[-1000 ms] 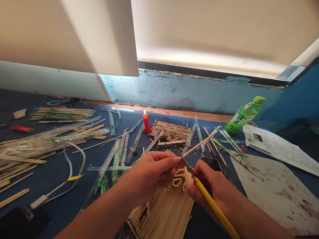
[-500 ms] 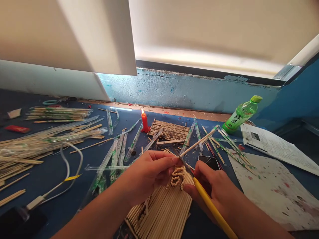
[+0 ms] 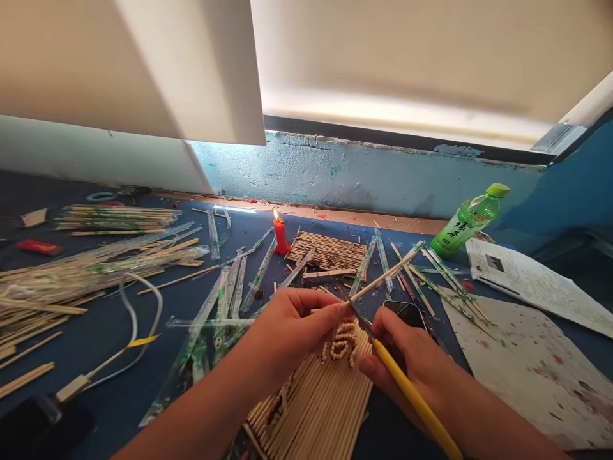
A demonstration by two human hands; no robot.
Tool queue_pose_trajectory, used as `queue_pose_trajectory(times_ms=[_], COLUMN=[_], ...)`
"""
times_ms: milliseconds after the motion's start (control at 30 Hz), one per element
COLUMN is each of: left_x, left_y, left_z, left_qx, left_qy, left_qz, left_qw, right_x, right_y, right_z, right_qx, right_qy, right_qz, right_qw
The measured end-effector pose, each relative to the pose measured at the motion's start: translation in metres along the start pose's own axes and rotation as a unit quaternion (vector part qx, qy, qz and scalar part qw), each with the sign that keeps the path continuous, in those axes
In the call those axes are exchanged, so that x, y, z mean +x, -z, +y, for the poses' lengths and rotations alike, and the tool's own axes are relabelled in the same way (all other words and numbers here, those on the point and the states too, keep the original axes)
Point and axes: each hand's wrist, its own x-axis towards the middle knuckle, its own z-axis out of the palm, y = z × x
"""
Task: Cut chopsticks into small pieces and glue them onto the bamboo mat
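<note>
My left hand [image 3: 297,326] pinches the near end of a thin wooden stick [image 3: 383,276] that points up to the right. My right hand [image 3: 412,351] is closed on a yellow-handled cutting tool [image 3: 414,396], whose dark metal end meets the stick beside my left fingertips. Below both hands lies a panel of sticks side by side [image 3: 325,409], with small beadlike pieces [image 3: 341,342] set in curved lines near its far end. My left hand and forearm cover part of the panel.
Behind my hands are a lit red candle [image 3: 280,236] and a smaller darkened stick panel [image 3: 330,252]. Wrapped sticks and a white cable [image 3: 134,313] spread leftward. On the right are a phone [image 3: 405,313], green bottle [image 3: 467,220], papers [image 3: 536,281] and a stained sheet [image 3: 536,364].
The whole view has shifted slightly, so things appear a little farther right. Both hands keep their holds, with the tool still against the stick.
</note>
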Motion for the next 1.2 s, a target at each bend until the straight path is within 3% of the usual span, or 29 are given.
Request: queue_pose_trajectory(times_ms=[200,367,667,867,1067,1200], left_x=[0.001,-0.003,-0.009,-0.004,0.0,0.001], left_y=[-0.002,-0.006,-0.01,-0.011,-0.005,-0.003], left_z=[0.0,0.002,0.003,0.002,0.0,0.001], left_qx=[0.012,0.103,0.185,0.053,-0.111,-0.152], left_qy=[-0.003,-0.035,-0.083,-0.047,-0.003,-0.001], left_qz=[-0.001,0.033,0.057,0.044,-0.021,-0.053], left_qw=[1.0,0.994,0.978,0.997,0.994,0.987], right_x=[0.001,0.0,0.003,0.008,0.006,0.013], right_y=[-0.001,-0.004,-0.009,-0.003,0.002,0.001], right_z=[-0.001,0.0,0.008,0.01,0.01,0.018], right_qx=[0.005,0.027,-0.028,-0.013,0.088,0.219], right_qy=[0.006,0.002,0.011,0.028,0.058,0.117], right_qz=[0.008,-0.001,0.048,0.059,0.004,0.07], right_qw=[1.0,1.0,0.998,0.998,0.994,0.966])
